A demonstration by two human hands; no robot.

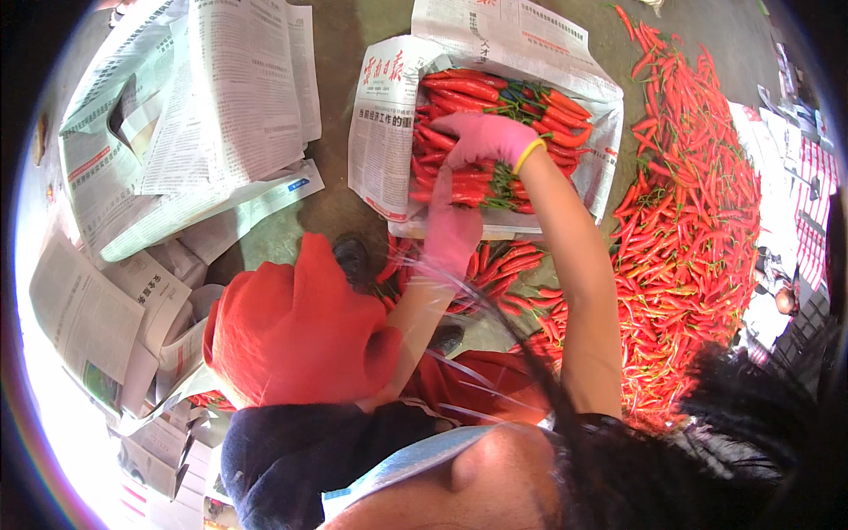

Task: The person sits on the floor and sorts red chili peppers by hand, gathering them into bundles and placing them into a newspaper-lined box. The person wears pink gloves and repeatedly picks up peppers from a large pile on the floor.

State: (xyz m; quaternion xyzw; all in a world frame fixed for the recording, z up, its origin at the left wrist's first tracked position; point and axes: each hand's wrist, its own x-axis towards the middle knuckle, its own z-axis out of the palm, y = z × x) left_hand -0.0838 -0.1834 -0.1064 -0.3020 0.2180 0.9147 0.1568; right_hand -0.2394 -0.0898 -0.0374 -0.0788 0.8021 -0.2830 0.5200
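Note:
Long red chilli peppers [464, 86] lie in a box lined with newspaper [384, 126], their green stems towards the middle. My right hand [493, 139], in a pink glove with a yellow cuff, rests over the peppers. Its thumb and fingers are spread, and part of its underside is hidden. At the near edge of the box is my left hand [457, 228], also in a pink glove. One of its fingers stretches over the nearest peppers; whether the others grip anything is hidden.
A large heap of loose red chillies [689, 265] covers the floor at right, with more chillies [510, 265] just below the box. At left stands another newspaper-covered box [232, 99], near folded newspaper-lined cartons [99, 318]. A dark shoe [351, 258] shows beside my red sleeve [298, 331].

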